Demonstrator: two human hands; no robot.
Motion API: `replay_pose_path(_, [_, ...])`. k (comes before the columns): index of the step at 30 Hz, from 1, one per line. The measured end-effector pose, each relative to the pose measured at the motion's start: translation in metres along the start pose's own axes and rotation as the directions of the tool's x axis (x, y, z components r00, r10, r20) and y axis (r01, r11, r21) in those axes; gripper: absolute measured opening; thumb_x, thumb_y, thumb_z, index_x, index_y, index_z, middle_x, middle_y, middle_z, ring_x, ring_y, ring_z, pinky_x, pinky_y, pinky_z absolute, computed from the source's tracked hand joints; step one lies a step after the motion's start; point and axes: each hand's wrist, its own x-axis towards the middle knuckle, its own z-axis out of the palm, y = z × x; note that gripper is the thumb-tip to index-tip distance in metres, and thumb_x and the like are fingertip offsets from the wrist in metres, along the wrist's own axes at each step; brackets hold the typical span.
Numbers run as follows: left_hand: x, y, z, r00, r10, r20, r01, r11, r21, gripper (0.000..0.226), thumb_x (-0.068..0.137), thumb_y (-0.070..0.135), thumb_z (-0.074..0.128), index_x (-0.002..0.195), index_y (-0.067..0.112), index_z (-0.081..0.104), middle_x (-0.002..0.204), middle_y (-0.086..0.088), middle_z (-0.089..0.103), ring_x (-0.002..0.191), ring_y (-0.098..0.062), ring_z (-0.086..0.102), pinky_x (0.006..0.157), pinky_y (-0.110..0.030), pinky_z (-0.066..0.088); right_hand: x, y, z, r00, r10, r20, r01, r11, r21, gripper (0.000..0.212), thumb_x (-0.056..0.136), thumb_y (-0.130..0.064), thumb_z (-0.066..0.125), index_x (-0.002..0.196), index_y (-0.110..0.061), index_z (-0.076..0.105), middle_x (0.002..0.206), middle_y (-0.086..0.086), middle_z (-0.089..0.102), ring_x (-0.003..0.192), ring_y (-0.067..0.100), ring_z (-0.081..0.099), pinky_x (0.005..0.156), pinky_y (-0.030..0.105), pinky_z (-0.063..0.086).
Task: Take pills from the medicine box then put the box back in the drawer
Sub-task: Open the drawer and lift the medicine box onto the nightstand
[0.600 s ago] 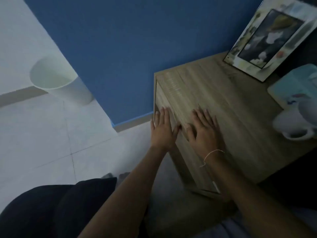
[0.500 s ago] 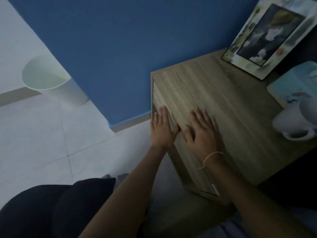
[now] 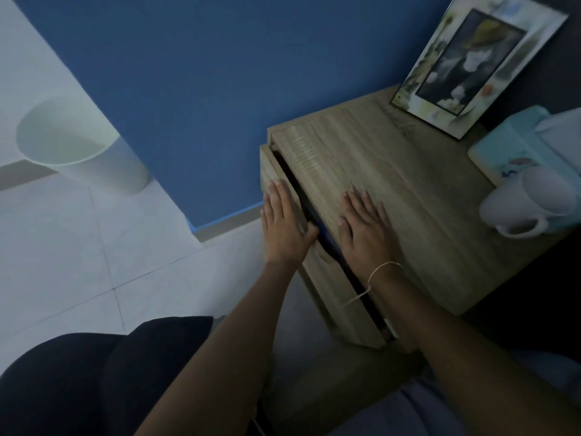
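Note:
A wooden nightstand (image 3: 393, 184) stands against a blue wall. Its top drawer (image 3: 339, 297) is pulled out a narrow way, leaving a dark gap. Inside the gap a sliver of something blue (image 3: 327, 239) shows; I cannot tell what it is. My left hand (image 3: 283, 225) lies against the drawer front with its thumb hooked over the top edge. My right hand (image 3: 366, 229) rests flat, fingers spread, on the nightstand top near its front edge. A thin string bracelet circles my right wrist.
A framed picture (image 3: 471, 64) leans at the back of the top. A light blue tissue box (image 3: 515, 149) and a white mug (image 3: 531, 202) sit on the right side. A white waste bin (image 3: 78, 146) stands on the tiled floor at left. My dark-clothed knee (image 3: 94, 382) is below.
The drawer was shut before and now stands open a crack. My left hand has drawn its front outward; my right hand stays flat on the top.

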Motion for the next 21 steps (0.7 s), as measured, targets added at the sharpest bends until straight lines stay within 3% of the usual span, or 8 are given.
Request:
replay_pose_path(4, [-0.012, -0.019, -0.022, 0.992, 0.122, 0.02, -0.121, 0.937, 0.328, 0.093, 0.088, 0.042, 0.051, 0.149, 0.005, -0.009, 0.161, -0.014, -0.011, 0.149, -0.026, -0.011, 0.122, -0.038, -0.003, 0.001, -0.001, -0.003, 1.0, 0.002, 0.015, -0.002, 1.0, -0.007, 0.055, 0.098, -0.033, 0.02, 0.148, -0.014, 0.026, 0.158, 0.004, 0.028, 0.148, 0.021, 0.018, 0.122, 0.043, 0.011])
replay_pose_path(11, [-0.037, -0.056, -0.074, 0.991, 0.078, 0.109, -0.128, 0.795, 0.593, 0.073, 0.098, 0.043, 0.03, 0.15, 0.006, -0.005, 0.161, -0.013, -0.006, 0.149, -0.025, -0.007, 0.119, -0.039, -0.004, 0.0, -0.002, -0.005, 1.0, -0.001, -0.024, 0.002, 1.0, 0.024, 0.051, 0.097, -0.024, 0.029, 0.145, -0.01, 0.035, 0.155, 0.007, 0.036, 0.146, 0.024, 0.025, 0.121, 0.045, 0.016])
replay_pose_path(15, [-0.05, -0.068, -0.101, 0.986, -0.011, 0.169, -0.102, 0.759, 0.643, 0.065, 0.101, 0.041, 0.018, 0.149, 0.007, -0.007, 0.161, -0.012, -0.008, 0.149, -0.025, -0.01, 0.122, -0.042, -0.002, -0.002, -0.005, -0.006, 1.0, -0.005, -0.013, 0.004, 1.0, -0.017, 0.054, 0.096, -0.028, 0.024, 0.145, -0.009, 0.035, 0.154, 0.009, 0.036, 0.145, 0.026, 0.027, 0.12, 0.046, 0.016])
replay_pose_path(21, [-0.067, -0.077, -0.129, 0.972, -0.111, 0.209, -0.057, 0.746, 0.663, 0.064, 0.101, 0.039, 0.017, 0.149, 0.006, -0.009, 0.161, -0.012, -0.01, 0.149, -0.025, -0.011, 0.123, -0.044, 0.002, -0.008, -0.02, -0.005, 0.996, 0.091, -0.002, -0.091, 0.995, -0.039, 0.05, 0.101, -0.026, 0.026, 0.149, -0.009, 0.027, 0.158, 0.009, 0.028, 0.148, 0.025, 0.02, 0.121, 0.047, 0.014])
